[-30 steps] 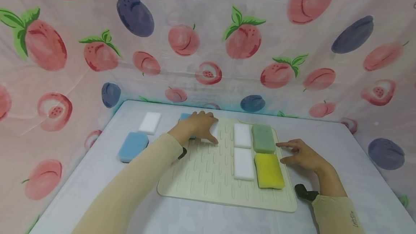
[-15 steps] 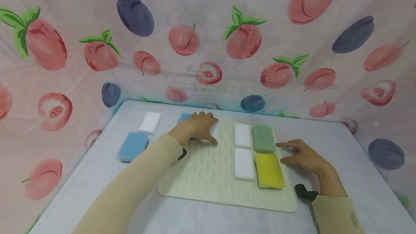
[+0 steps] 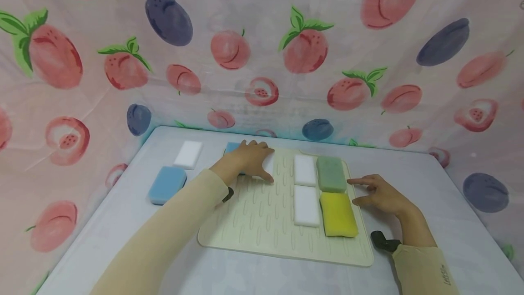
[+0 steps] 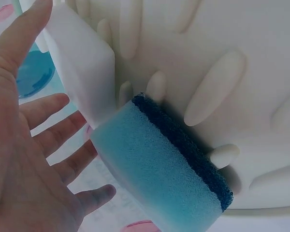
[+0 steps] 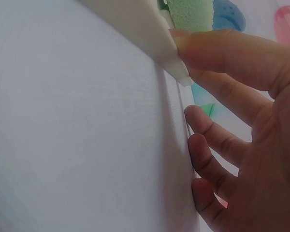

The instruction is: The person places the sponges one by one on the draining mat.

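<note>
My left hand (image 3: 250, 158) is spread over the mat's far left part, fingers fairly straight. Beneath it, a white sponge (image 4: 82, 63) and a blue sponge (image 4: 154, 159) with a dark scouring layer lie side by side; the hand partly hides both in the head view. The left thumb is close against the white sponge; whether it presses cannot be told. My right hand (image 3: 378, 195) rests at the right edge of the cream ridged mat (image 3: 262, 236), its thumb and index fingertips at the rim. Nearest it are a green sponge (image 3: 331, 174) and a yellow sponge (image 3: 338, 214).
Two more white sponges (image 3: 304, 170) lie in a column left of the green and yellow ones. Off the mat to the left are another white sponge (image 3: 188, 155) and a blue sponge (image 3: 168, 185). A fruit-print cloth (image 3: 262, 58) hangs behind the white table (image 3: 442, 195).
</note>
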Demonstrator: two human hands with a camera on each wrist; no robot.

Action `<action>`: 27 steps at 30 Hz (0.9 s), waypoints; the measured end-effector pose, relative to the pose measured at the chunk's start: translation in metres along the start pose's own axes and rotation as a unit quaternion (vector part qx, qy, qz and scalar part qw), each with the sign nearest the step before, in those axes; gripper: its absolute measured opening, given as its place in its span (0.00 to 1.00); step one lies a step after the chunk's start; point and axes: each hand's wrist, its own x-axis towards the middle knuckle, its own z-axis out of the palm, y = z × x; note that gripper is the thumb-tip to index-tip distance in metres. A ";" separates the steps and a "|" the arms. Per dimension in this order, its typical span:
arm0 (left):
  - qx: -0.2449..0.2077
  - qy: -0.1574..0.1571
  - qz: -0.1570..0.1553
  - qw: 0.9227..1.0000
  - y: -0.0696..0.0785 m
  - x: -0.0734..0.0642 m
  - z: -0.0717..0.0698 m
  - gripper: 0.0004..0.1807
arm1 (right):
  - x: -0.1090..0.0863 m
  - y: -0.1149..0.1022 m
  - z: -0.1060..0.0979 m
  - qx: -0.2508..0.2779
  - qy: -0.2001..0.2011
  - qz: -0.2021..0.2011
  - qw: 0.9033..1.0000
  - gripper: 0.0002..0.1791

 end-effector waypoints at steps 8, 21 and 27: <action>0.003 0.006 0.002 1.000 -0.004 -0.003 -0.001 0.57 | -0.001 -0.002 0.000 0.000 0.001 -0.001 1.000 0.38; -0.012 0.006 0.001 1.000 -0.011 -0.012 -0.006 0.57 | -0.002 0.000 0.000 -0.003 0.006 -0.010 1.000 0.38; -0.012 0.019 0.002 1.000 -0.017 -0.023 -0.007 0.57 | -0.002 0.000 0.002 -0.002 0.006 -0.009 1.000 0.38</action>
